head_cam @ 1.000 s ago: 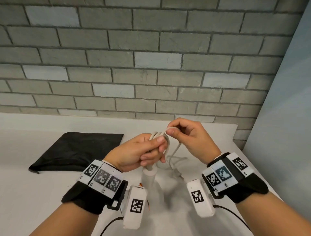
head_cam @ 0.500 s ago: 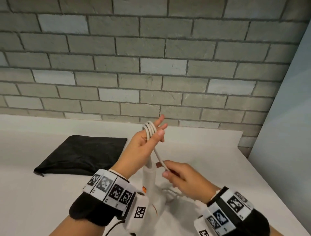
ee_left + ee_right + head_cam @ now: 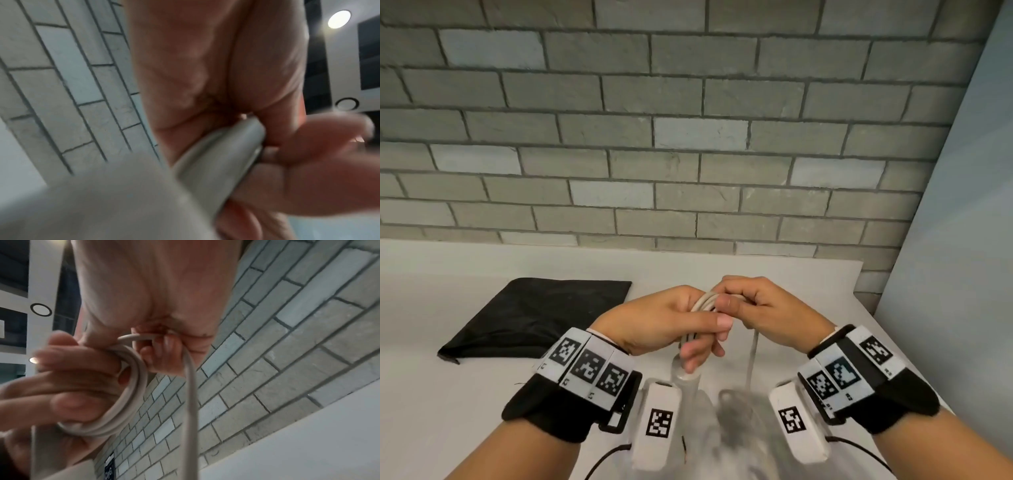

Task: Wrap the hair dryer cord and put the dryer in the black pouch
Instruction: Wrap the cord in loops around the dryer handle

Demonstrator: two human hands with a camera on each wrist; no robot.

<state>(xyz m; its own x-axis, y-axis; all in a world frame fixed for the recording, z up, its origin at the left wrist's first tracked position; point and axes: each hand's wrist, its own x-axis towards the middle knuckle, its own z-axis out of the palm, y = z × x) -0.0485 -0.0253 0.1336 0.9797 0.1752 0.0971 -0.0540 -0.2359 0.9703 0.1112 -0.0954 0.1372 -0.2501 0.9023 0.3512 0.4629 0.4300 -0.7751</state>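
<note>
In the lower middle of the frame, the left hand [image 3: 664, 325] holds the cord [image 3: 703, 301] coiled around its fingers, the hair dryer [image 3: 686, 387] hanging below. The right hand [image 3: 760, 305] pinches the loose cord. The black pouch [image 3: 534, 315] lies flat at left on the table [image 3: 448, 411].

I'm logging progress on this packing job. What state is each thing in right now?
Cord: partly coiled around the left hand's fingers, a loose length hanging down.
Hair dryer: out of the pouch, under the hands.
Black pouch: lying flat on the table, nothing in it yet.
Left hand: holds the coil.
Right hand: pinches the cord at the coil.
</note>
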